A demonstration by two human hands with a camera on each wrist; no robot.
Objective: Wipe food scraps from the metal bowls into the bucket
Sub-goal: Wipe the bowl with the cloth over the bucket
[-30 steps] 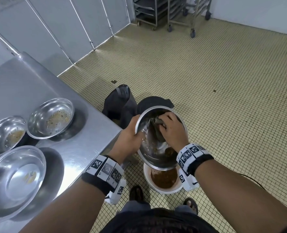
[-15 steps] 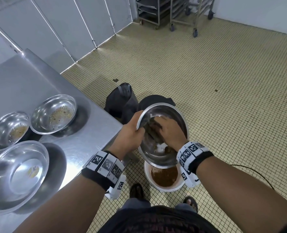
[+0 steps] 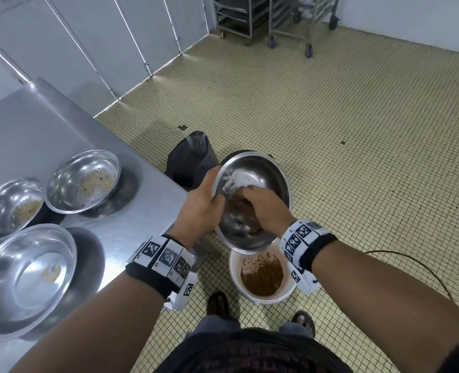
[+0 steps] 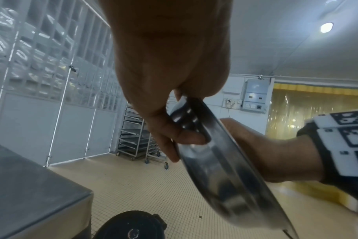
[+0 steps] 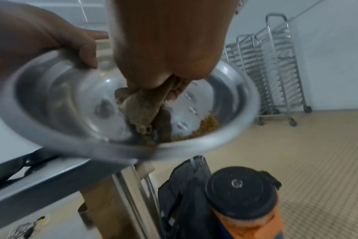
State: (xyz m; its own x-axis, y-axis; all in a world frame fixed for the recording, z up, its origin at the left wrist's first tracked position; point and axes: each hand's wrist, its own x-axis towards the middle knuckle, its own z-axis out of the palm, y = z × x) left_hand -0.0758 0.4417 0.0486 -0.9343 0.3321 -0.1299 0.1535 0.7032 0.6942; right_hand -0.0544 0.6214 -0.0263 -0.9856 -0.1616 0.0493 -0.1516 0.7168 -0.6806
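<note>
My left hand (image 3: 200, 205) grips the rim of a metal bowl (image 3: 260, 173), tilted toward me over the white bucket (image 3: 235, 267) on the floor, which holds brown scraps. Thumb inside and fingers behind the bowl (image 4: 221, 169) show in the left wrist view. My right hand (image 3: 263, 208) is inside the bowl, clutching a dirty grey-brown cloth (image 5: 142, 111) against its bottom. Yellowish scraps (image 5: 202, 127) lie by the lower rim of the bowl (image 5: 41, 90). Three more bowls wait on the steel table: two soiled ones (image 3: 84, 181) (image 3: 10, 205) and a large one (image 3: 23, 278).
The steel table (image 3: 34, 133) fills the left side, its corner beside my left wrist. A dark bag (image 3: 189, 157) and a black-lidded container (image 5: 241, 190) stand on the tiled floor beyond the bucket. Wheeled racks (image 3: 290, 17) line the far wall. A thin cable (image 3: 416, 267) crosses the floor on the right.
My right hand has dragged the cloth from the upper part of the bowl down toward its lower rim. The left hand keeps the same grip on the rim.
</note>
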